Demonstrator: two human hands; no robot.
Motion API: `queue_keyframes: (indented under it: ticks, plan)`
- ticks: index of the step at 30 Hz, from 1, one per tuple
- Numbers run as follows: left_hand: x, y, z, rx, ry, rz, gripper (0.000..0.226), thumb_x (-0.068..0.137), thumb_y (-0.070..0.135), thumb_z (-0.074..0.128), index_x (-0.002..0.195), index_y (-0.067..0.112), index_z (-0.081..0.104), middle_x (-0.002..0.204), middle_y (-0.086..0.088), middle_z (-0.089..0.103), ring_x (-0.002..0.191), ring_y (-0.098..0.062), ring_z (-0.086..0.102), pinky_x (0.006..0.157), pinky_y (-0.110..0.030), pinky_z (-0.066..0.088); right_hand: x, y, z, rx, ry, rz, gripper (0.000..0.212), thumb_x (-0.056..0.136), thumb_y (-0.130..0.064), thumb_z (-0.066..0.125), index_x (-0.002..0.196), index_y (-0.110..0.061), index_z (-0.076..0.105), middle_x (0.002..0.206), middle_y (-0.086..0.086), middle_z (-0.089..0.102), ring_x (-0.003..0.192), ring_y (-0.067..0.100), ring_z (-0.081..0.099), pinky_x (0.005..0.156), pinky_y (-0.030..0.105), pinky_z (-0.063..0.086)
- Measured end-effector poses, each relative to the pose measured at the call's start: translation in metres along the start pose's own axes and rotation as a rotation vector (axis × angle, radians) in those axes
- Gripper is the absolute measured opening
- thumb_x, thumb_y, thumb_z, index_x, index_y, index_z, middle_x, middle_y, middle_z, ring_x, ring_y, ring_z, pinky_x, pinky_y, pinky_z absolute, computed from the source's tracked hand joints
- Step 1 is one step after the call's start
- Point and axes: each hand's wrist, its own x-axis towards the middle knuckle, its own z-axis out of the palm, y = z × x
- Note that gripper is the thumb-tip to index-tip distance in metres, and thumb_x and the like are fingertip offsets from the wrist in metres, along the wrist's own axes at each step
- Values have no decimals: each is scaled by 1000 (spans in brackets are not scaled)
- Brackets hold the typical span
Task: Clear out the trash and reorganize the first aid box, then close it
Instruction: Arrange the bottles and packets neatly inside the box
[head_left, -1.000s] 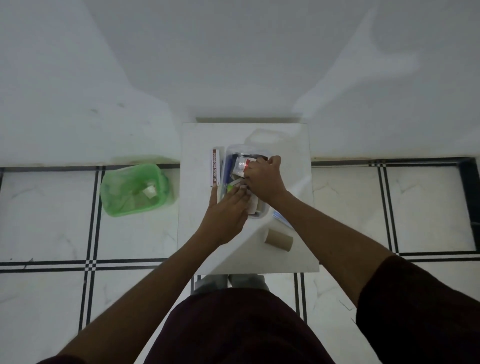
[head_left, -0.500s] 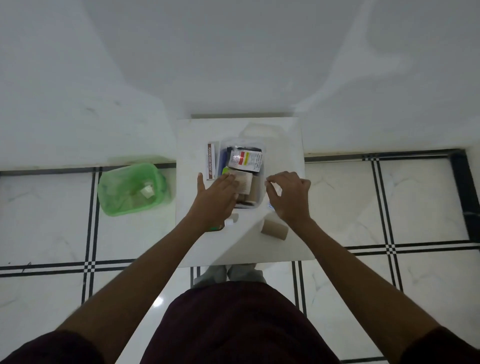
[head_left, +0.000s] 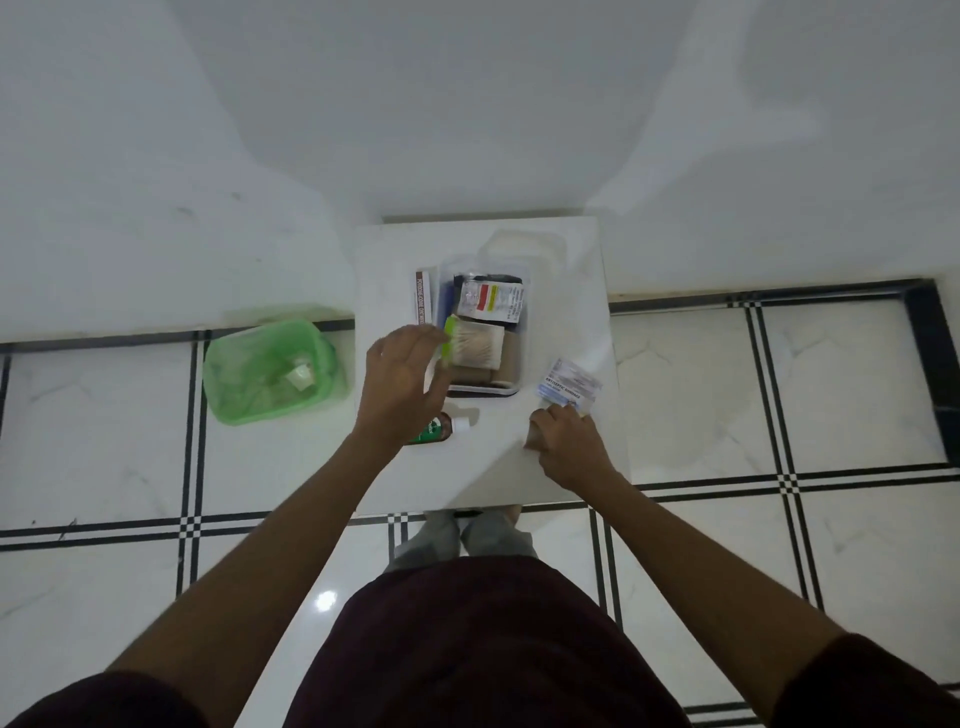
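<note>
The clear first aid box (head_left: 484, 389) stands open mid-table, its clear lid (head_left: 524, 249) lying behind it. Inside are a packet with a red and yellow label (head_left: 492, 300), a green-capped pack of cotton swabs (head_left: 475, 345) and a brown roll (head_left: 512, 358). My left hand (head_left: 402, 382) hovers at the box's left front corner, fingers spread and holding nothing. Under it lies a brown bottle with a white cap (head_left: 444, 427). My right hand (head_left: 566, 447) is curled over the cardboard roll at the front right, hiding most of it. An antiseptic bandage packet (head_left: 569, 387) lies just beyond that hand.
A narrow ointment carton (head_left: 423, 299) lies against the box's left side. The small white table (head_left: 384, 291) backs onto a white wall. A green bin (head_left: 272, 376) with scraps in it sits on the tiled floor to the left.
My right hand came out of the box and dropped onto the cardboard roll at the front right. My left hand slid off the box's contents toward its left corner.
</note>
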Motion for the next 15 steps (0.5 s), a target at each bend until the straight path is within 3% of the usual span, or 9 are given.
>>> queue_keyframes:
  ticks: [3,9,15]
  plan:
    - [-24,-7,5,42,-33,-43,28,83,22,53,109,15,60,110,-5,65,106,-24,58,82,-37,42,2,2,0,22,-11,22,43,72,-10,66,114,-7,58,112,15,63,104,35,55,84,39,44]
    - [-48,-20,16,52,-160,-105,36,76,36,53,105,16,60,105,-2,66,100,-25,59,79,-36,43,5,0,-6,19,159,-37,41,58,-9,78,98,-9,68,91,14,71,79,35,64,64,36,48]
    - [-60,-36,29,20,-435,-128,51,68,38,65,112,10,59,111,-8,63,101,-32,58,77,-41,52,10,-1,-24,51,244,-31,39,65,-18,73,103,-15,66,103,7,69,95,31,61,77,42,44]
